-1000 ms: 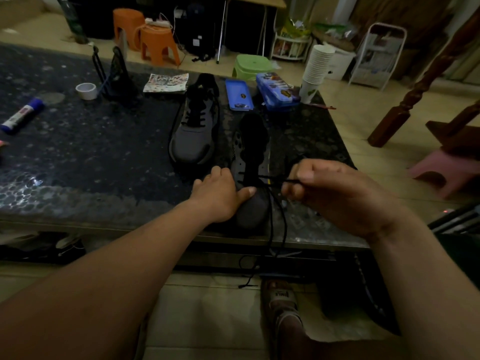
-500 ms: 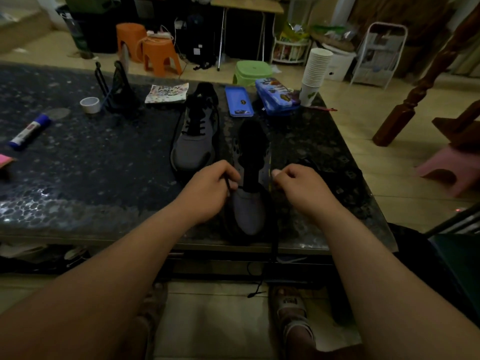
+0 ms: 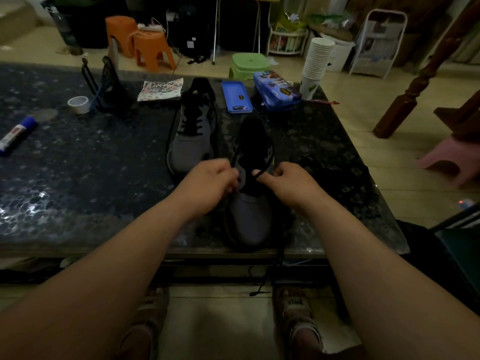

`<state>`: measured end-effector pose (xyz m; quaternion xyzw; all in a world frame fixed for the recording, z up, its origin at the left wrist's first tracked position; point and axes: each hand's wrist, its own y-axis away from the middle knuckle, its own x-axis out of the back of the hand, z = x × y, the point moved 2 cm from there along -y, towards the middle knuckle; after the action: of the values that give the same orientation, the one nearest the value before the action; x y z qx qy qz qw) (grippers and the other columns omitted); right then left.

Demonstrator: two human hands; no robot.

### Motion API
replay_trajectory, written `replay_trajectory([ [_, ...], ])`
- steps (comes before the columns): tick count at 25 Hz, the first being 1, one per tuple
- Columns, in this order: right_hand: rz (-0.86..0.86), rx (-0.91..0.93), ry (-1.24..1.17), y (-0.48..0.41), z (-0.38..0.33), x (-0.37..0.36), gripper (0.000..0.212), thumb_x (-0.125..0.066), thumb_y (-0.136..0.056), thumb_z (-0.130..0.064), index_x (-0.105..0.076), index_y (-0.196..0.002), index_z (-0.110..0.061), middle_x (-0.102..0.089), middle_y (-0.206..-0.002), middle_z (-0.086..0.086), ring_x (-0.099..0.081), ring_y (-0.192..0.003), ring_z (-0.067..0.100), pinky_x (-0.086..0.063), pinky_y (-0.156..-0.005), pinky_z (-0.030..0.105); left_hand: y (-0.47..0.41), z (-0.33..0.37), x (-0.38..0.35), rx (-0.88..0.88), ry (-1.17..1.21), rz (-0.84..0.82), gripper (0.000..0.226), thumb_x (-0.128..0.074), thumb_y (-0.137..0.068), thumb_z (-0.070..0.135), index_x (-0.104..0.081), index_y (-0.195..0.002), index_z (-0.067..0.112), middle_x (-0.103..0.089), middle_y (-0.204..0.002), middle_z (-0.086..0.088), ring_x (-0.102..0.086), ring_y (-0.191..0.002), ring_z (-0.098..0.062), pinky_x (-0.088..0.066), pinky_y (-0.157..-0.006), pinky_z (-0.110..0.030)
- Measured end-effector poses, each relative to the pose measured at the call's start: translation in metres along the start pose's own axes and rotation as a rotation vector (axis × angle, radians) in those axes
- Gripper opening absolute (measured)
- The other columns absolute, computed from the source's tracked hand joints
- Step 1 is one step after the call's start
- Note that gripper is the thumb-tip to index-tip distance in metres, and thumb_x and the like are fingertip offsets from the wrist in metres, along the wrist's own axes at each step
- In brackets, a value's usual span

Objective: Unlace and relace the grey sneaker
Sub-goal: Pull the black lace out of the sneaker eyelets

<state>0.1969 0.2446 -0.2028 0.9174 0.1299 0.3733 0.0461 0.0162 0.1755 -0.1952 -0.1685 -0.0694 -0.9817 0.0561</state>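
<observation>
Two sneakers sit on the dark speckled table (image 3: 78,178). The grey sneaker (image 3: 249,216) is the nearer one, with its toe at the front edge just ahead of the person. The other sneaker (image 3: 192,141) lies just beside it, to the left and farther back, fully laced.

A black lace (image 3: 260,174) crosses the near sneaker's tongue, and its loose end drops over the table edge toward the floor tiles. Beyond the shoes are two blue tins (image 3: 236,101), a stack of paper cups (image 3: 318,63) at the far right corner, a sticker sheet (image 3: 161,89), a tape roll (image 3: 78,104) and a glue stick (image 3: 15,135). The left half of the tabletop is mostly bare.

Orange stools (image 3: 153,50), a green stool (image 3: 248,64) and a pink stool (image 3: 452,157) stand on the pale floor.

The left hand (image 3: 210,183) is curled, its fingertips bunched on the lace at the left eyelet row. The right hand (image 3: 288,183) is also curled and pinches the lace between thumb and forefinger at the right row.
</observation>
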Motion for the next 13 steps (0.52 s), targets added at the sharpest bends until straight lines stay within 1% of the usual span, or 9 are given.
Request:
replay_trajectory([
  [2,-0.021,0.022,0.014,-0.001,-0.002,-0.001,0.044,-0.071,-0.091,-0.054,-0.047,-0.071,-0.024,-0.048,-0.067,-0.006,-0.048,-0.068,0.017,-0.03,-0.055,0.031,0.003,0.009,0.019,0.002,0.264,0.183,0.024,-0.051,-0.104,0.014,-0.068,-0.095,0.001,-0.072,-0.086,-0.005,-0.062,-0.072,-0.006,-0.049,-0.067,-0.025],
  [3,-0.031,0.03,0.032,0.0,-0.004,-0.001,0.044,-0.07,-0.092,-0.054,-0.046,-0.071,-0.025,-0.047,-0.067,-0.006,-0.048,-0.069,0.017,-0.03,-0.054,0.03,0.004,0.008,0.026,0.023,0.302,0.213,0.024,-0.051,-0.105,0.019,-0.066,-0.097,0.003,-0.073,-0.091,-0.008,-0.063,-0.074,-0.011,-0.051,-0.067,-0.027],
  [4,-0.032,0.018,0.039,0.002,-0.005,0.0,0.044,-0.069,-0.093,-0.055,-0.045,-0.072,-0.024,-0.047,-0.069,-0.006,-0.048,-0.068,0.017,-0.029,-0.054,0.03,0.006,0.004,0.028,0.045,0.232,0.186,0.025,-0.054,-0.106,0.027,-0.062,-0.097,0.004,-0.073,-0.092,-0.01,-0.063,-0.074,-0.016,-0.052,-0.066,-0.029],
  [5,-0.022,-0.005,0.031,0.005,-0.007,0.0,0.044,-0.068,-0.093,-0.055,-0.046,-0.074,-0.022,-0.048,-0.07,-0.006,-0.048,-0.066,0.015,-0.029,-0.053,0.03,0.009,-0.003,0.025,0.07,0.083,0.117,0.031,-0.059,-0.104,0.036,-0.06,-0.096,0.006,-0.073,-0.089,-0.011,-0.063,-0.072,-0.019,-0.052,-0.064,-0.032],
  [7,-0.006,-0.045,0.01,0.008,-0.009,0.0,0.044,-0.068,-0.094,-0.054,-0.047,-0.077,-0.02,-0.05,-0.073,-0.004,-0.048,-0.065,0.011,-0.029,-0.054,0.03,0.013,-0.015,0.006,0.068,-0.19,-0.016,0.039,-0.069,-0.095,0.049,-0.057,-0.094,0.012,-0.068,-0.078,-0.008,-0.061,-0.067,-0.018,-0.05,-0.062,-0.035],
  [8,-0.003,-0.05,0.007,0.009,-0.009,-0.002,0.044,-0.068,-0.094,-0.054,-0.047,-0.078,-0.019,-0.05,-0.073,-0.003,-0.047,-0.065,0.012,-0.029,-0.054,0.031,0.011,-0.018,-0.002,0.028,-0.282,-0.015,0.04,-0.071,-0.092,0.051,-0.055,-0.092,0.015,-0.064,-0.074,-0.005,-0.058,-0.065,-0.017,-0.048,-0.061,-0.036],
  [10,0.005,-0.047,0.003,0.009,-0.008,-0.003,0.045,-0.068,-0.093,-0.055,-0.047,-0.079,-0.018,-0.049,-0.073,-0.003,-0.047,-0.065,0.013,-0.029,-0.054,0.031,0.004,-0.015,-0.009,-0.076,-0.399,0.036,0.035,-0.068,-0.095,0.046,-0.05,-0.084,0.018,-0.059,-0.071,-0.001,-0.053,-0.064,-0.018,-0.043,-0.059,-0.037],
  [12,0.015,-0.036,0.011,0.008,-0.007,-0.004,0.045,-0.068,-0.093,-0.055,-0.047,-0.079,-0.019,-0.049,-0.073,-0.003,-0.047,-0.064,0.013,-0.029,-0.054,0.032,-0.003,-0.014,-0.006,-0.113,-0.411,0.022,0.033,-0.06,-0.102,0.035,-0.046,-0.074,0.024,-0.056,-0.07,0.001,-0.051,-0.063,-0.015,-0.039,-0.058,-0.035],
  [13,0.016,-0.032,0.017,0.008,-0.007,-0.004,0.045,-0.068,-0.093,-0.055,-0.047,-0.078,-0.019,-0.05,-0.073,-0.003,-0.047,-0.065,0.012,-0.028,-0.053,0.032,-0.004,-0.014,-0.005,-0.138,-0.411,0.017,0.034,-0.058,-0.104,0.031,-0.046,-0.072,0.026,-0.055,-0.071,0.003,-0.051,-0.064,-0.013,-0.039,-0.061,-0.034],
])
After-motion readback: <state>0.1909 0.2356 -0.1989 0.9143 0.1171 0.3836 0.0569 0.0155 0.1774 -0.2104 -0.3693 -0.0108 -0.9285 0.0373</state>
